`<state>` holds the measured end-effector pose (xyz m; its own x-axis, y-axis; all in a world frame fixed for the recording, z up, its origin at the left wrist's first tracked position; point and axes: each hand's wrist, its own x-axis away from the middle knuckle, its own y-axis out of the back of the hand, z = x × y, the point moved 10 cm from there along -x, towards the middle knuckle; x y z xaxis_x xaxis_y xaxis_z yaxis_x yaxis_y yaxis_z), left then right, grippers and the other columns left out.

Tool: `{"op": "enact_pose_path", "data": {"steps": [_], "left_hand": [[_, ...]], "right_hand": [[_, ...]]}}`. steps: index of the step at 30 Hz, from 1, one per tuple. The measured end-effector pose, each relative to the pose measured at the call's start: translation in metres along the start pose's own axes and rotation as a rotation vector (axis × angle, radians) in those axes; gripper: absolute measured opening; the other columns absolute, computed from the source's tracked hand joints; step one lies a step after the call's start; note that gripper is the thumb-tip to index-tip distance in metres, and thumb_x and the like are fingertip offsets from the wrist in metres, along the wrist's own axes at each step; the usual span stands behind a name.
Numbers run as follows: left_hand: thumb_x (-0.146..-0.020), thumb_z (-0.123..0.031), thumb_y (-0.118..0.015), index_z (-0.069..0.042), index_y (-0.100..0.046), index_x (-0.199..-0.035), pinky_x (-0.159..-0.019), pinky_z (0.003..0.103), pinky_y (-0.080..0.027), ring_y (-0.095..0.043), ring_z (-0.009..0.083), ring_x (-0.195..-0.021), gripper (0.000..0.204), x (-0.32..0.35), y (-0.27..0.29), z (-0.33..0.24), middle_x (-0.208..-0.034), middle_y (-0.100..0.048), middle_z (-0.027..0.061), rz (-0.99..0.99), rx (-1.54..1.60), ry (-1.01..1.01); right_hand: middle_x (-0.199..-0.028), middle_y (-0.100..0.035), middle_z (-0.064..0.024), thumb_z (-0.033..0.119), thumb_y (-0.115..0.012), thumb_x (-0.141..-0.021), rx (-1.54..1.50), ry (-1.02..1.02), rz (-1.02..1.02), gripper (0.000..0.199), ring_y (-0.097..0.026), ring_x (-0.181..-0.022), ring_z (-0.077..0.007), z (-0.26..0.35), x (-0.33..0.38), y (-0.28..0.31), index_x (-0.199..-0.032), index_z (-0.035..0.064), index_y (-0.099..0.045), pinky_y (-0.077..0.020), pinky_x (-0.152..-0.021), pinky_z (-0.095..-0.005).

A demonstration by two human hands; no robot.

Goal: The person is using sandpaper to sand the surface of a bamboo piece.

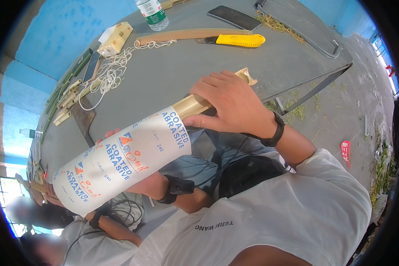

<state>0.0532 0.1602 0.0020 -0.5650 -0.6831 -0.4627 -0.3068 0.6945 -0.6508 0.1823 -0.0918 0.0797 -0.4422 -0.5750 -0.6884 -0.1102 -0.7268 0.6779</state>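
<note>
Through the head camera I see, nearest, a white-backed sandpaper sheet (124, 164) curled around a bamboo tube (191, 105), held aslant before the person's lap. The right hand (228, 99) grasps the tube's bare part — seemingly to steady it — with the tip poking out beyond. The left hand (150, 185) cups the paper from below, probably to keep it curved; I can't tell how tightly. Beyond, white cord (111, 75) lies heaped on the grey table (164, 66); farther, a yellow utility knife (239, 41) lies beside a bamboo strip (177, 35) — apparently parked out of the way.
</note>
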Motion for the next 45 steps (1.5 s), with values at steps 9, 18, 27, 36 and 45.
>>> {"op": "enact_pose_path", "data": {"steps": [9, 18, 27, 36, 45], "left_hand": [[-0.11, -0.062, -0.033, -0.01, -0.04, -0.162, -0.119, 0.059, -0.046, -0.05, 0.0358, -0.147, 0.074, 0.002, -0.004, -0.002, -0.16, -0.049, 0.0216, -0.025, -0.128, -0.042], [-0.111, -0.061, -0.031, -0.006, -0.031, -0.164, -0.114, 0.056, -0.052, -0.054, 0.0405, -0.142, 0.077, 0.003, -0.015, -0.013, -0.157, -0.048, 0.0277, 0.006, -0.593, -0.16], [-0.109, -0.065, -0.031, -0.009, -0.033, -0.164, -0.114, 0.058, -0.051, -0.054, 0.0408, -0.141, 0.078, 0.0, -0.003, -0.004, -0.158, -0.048, 0.0265, -0.049, -0.109, -0.041], [-0.107, -0.067, -0.036, -0.011, -0.041, -0.161, -0.118, 0.059, -0.046, -0.05, 0.0373, -0.146, 0.078, 0.002, -0.003, -0.001, -0.159, -0.048, 0.0222, -0.06, -0.101, -0.033], [-0.107, -0.067, -0.034, -0.011, -0.041, -0.161, -0.118, 0.059, -0.047, -0.051, 0.0374, -0.146, 0.078, 0.001, -0.003, -0.002, -0.159, -0.049, 0.0226, -0.073, -0.142, -0.043]], "right_hand": [[-0.076, -0.057, -0.0077, 0.063, -0.075, -0.089, -0.001, 0.0, 0.001, 0.059, -0.06, -0.075, -0.0282, 0.0, 0.0, 0.0, -0.085, 0.0056, -0.061, -0.0466, -0.071, -0.0401], [-0.077, -0.058, -0.0076, 0.063, -0.075, -0.089, -0.001, 0.0, 0.005, 0.058, -0.06, -0.075, -0.0283, 0.0, 0.0, 0.0, -0.086, 0.0057, -0.062, -0.0467, -0.071, -0.0404], [-0.077, -0.058, -0.0076, 0.063, -0.075, -0.089, -0.007, 0.004, -0.002, 0.058, -0.06, -0.075, -0.0282, 0.0, 0.0, 0.001, -0.086, 0.0057, -0.063, -0.0464, -0.071, -0.04], [-0.078, -0.059, -0.0078, 0.063, -0.074, -0.09, -0.002, 0.009, -0.005, 0.059, -0.061, -0.076, -0.0282, 0.0, 0.0, 0.001, -0.088, 0.005, -0.063, -0.0466, -0.071, -0.0398], [-0.078, -0.059, -0.0081, 0.063, -0.074, -0.09, 0.003, -0.002, 0.014, 0.059, -0.061, -0.077, -0.0284, 0.0, 0.0, 0.0, -0.088, 0.005, -0.063, -0.047, -0.072, -0.0399]]}}
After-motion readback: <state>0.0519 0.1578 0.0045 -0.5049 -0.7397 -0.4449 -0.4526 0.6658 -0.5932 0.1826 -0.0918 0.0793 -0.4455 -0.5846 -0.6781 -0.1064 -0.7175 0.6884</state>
